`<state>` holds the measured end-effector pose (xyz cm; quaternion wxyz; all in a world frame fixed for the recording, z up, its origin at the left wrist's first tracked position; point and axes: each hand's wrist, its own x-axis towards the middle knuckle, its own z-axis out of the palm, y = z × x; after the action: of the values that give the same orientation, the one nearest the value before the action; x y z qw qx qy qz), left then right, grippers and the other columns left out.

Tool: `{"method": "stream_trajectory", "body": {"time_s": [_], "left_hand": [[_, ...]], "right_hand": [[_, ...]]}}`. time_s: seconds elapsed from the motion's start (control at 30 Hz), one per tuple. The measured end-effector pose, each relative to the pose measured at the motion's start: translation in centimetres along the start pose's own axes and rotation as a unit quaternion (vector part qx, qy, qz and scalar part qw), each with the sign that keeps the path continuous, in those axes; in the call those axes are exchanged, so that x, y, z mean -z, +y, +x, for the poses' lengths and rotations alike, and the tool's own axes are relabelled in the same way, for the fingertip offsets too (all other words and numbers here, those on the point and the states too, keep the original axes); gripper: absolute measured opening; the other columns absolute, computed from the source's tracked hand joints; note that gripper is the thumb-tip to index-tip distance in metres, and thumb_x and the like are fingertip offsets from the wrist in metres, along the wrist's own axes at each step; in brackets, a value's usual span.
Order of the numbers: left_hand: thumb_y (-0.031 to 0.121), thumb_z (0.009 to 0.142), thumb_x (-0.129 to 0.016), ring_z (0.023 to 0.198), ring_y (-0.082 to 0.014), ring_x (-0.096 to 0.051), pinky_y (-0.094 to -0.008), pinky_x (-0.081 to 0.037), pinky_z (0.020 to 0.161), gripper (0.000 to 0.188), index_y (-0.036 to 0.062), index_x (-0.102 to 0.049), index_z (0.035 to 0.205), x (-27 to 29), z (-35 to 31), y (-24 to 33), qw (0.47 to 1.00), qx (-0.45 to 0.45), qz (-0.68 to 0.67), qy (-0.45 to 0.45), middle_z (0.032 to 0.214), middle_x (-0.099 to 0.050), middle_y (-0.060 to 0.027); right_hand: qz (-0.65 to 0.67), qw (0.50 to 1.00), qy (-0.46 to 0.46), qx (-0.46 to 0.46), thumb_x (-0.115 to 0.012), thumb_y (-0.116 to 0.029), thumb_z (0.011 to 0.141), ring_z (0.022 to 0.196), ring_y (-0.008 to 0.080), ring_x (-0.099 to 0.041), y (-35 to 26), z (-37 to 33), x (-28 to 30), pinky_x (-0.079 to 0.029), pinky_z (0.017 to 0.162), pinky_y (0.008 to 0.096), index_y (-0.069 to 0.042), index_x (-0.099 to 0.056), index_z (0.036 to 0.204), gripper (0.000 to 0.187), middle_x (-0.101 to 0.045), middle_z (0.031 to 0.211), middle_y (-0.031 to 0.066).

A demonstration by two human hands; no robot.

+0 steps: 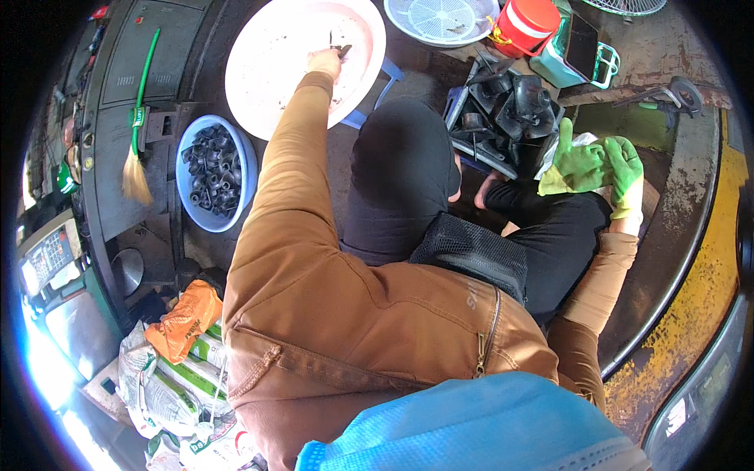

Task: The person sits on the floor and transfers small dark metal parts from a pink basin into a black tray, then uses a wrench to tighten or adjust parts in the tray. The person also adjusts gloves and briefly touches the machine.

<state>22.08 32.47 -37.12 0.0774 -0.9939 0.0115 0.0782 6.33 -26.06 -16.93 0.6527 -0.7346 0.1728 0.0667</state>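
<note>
So I'm sat with my left hand [323,63] reaching into the big pale pink basin [259,78], bare fingers closed around a small dark piece [345,51]. It's right over the basin floor, which has dark specks scattered on it. Can't tell from here what exactly the piece is.

My right hand [625,177] is in a green glove, off by my right knee, fingers bent in and holding a second green glove [577,166]. Just past that there's a crate [503,162] piled with black molded parts [534,104], with a red bucket [528,30] behind it. Over to my left, a blue tub [246,184] is full of smaller black parts [214,170], with a broom [137,173] further out.
</note>
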Motion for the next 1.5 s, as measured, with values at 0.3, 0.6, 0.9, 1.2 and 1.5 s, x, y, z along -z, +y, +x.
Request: {"method": "stream_trajectory", "body": {"time_s": [0.3, 0.6, 0.9, 1.2, 1.5], "left_hand": [[0.027, 0.076, -0.073, 0.082, -0.0214, -0.066, -0.0342, -0.051, 0.075, 0.039, 0.002, -0.066, 0.105, 9.1, -0.4, -5.2, 0.932, 0.151, -0.327, 0.041, 0.092, -0.069, -0.0136], [0.027, 0.071, -0.08, 0.087, -0.0145, -0.063, -0.0231, -0.049, 0.074, 0.057, -0.005, -0.06, 0.114, 18.4, -0.9, -15.5, 0.838, 0.118, -0.5, 0.183, 0.097, -0.067, -0.0116], [0.038, 0.076, -0.069, 0.093, -0.0263, -0.063, -0.0347, -0.046, 0.085, 0.042, 0.0025, -0.068, 0.099, 7.1, -4.8, -12.4, 0.928, 0.243, -0.27, 0.075, 0.096, -0.068, -0.015], [0.04, 0.075, -0.069, 0.093, -0.0242, -0.065, -0.0325, -0.048, 0.083, 0.046, 0.0025, -0.067, 0.103, 14.4, -5.9, -9.1, 0.953, 0.226, -0.17, 0.106, 0.1, -0.068, -0.0135], [0.032, 0.075, -0.072, 0.066, -0.0148, -0.061, -0.03, -0.049, 0.062, 0.041, -0.0015, -0.067, 0.099, 22.4, -7.1, 16.3, 0.876, -0.108, -0.47, -0.01, 0.078, -0.068, -0.0102]], "right_hand": [[0.013, 1.0, -0.011, 0.01, -0.061, -0.016, 0.088, 0.077, 0.0092, -0.057, 0.1, 0.1, 0.0, -0.045, 0.068, 0.022, -0.001, -0.061, 0.1, 0.019, -0.063, 0.088, 0.0026], [0.016, 0.999, -0.017, 0.044, -0.062, -0.015, 0.087, 0.079, 0.0099, -0.058, 0.0, -0.6, -0.3, -0.045, 0.071, 0.022, 0.0, -0.061, 0.102, 0.021, -0.063, 0.089, 0.0027], [-0.007, 0.999, 0.001, 0.046, -0.064, -0.016, 0.086, 0.082, 0.0131, -0.059, 0.3, -0.8, 0.2, -0.047, 0.074, 0.0244, 0.001, -0.06, 0.105, 0.026, -0.064, 0.093, 0.006], [-0.031, 0.997, 0.028, 0.071, -0.065, -0.022, 0.085, 0.082, 0.0108, -0.057, 0.6, -0.5, 1.1, -0.045, 0.073, 0.0238, -0.001, -0.064, 0.102, 0.027, -0.064, 0.091, 0.0034], [-0.031, 0.997, 0.037, 0.054, -0.064, -0.021, 0.086, 0.083, 0.0098, -0.057, 2.2, -0.5, 2.9, -0.045, 0.074, 0.0227, -0.002, -0.062, 0.105, 0.028, -0.063, 0.092, 0.0018]]}}
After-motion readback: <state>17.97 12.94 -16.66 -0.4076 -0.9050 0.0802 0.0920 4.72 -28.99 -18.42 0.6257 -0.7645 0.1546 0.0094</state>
